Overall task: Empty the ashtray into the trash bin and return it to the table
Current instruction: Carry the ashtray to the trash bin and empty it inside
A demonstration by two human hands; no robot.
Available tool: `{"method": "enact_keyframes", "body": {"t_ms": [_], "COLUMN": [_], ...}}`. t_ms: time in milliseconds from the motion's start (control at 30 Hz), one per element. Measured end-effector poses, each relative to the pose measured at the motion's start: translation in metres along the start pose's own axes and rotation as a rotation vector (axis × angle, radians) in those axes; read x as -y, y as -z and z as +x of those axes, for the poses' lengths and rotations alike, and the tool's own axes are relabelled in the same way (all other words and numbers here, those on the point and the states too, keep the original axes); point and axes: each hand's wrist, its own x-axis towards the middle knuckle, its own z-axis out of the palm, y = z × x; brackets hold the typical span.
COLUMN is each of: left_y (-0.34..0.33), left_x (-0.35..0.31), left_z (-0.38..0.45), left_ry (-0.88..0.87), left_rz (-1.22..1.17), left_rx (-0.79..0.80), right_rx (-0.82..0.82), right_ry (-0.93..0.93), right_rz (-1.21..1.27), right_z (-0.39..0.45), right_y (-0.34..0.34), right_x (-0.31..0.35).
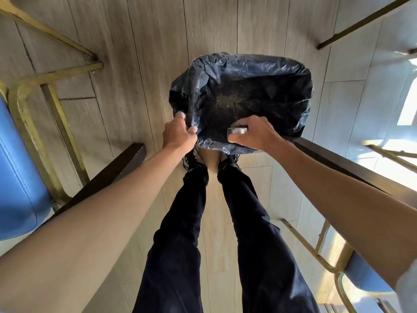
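In the head view, the near rim of the black bin liner (239,71) is pinched between the thumb and fingers of the left hand (179,134). Beside it, on the thumb side, a clear glass ashtray (237,130) is gripped on edge by the right hand (252,133), tipped over the mouth of the trash bin (300,132). Grey ash (228,102) is seen on the liner's bottom, beyond both hands. Dark trouser legs (187,222) lie below the wrists.
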Motion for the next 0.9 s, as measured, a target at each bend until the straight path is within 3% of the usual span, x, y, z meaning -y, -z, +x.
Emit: {"method": "enact_keyframes", "body": {"t_ms": [167, 300, 400, 467, 533, 633, 700, 800, 900], "left_y": [-0.002, -0.004, -0.005, -0.006, -0.006, -0.005, -0.005, -0.007, -0.007], "left_x": [-0.001, 0.000, 0.000, 0.000, 0.000, 0.001, 0.001, 0.001, 0.002], "left_z": [0.000, -0.001, -0.002, -0.001, -0.001, 0.000, 0.000, -0.001, -0.001], "left_ry": [0.004, 0.003, 0.006, 0.011, 0.008, 0.007, 0.008, 0.006, 0.025], "left_rz": [-0.003, -0.007, -0.029, -0.031, -0.031, -0.033, -0.032, -0.039, -0.057], "left_rx": [-0.011, -0.007, -0.012, -0.014, -0.008, 0.002, 0.001, -0.006, -0.007], "right_rx": [-0.168, 0.049, -0.031, -0.154, -0.210, -0.040, 0.015, -0.024, -0.220], "right_ry": [-0.018, -0.036, -0.060, -0.077, -0.194, -0.313, -0.313, -0.281, -0.180], "right_rz": [0.113, -0.046, 0.032, 0.228, 0.580, 1.241, 1.463, 1.426, 1.040], "right_z": [0.006, 0.006, 0.003, 0.003, 0.000, 0.001, 0.002, 0.001, -0.004], "right_y": [0.004, 0.006, 0.006, 0.008, 0.015, 0.021, 0.020, 0.018, 0.015], "right_x": [0.004, 0.000, 0.002, 0.003, 0.004, -0.007, -0.015, -0.019, -0.018]}}
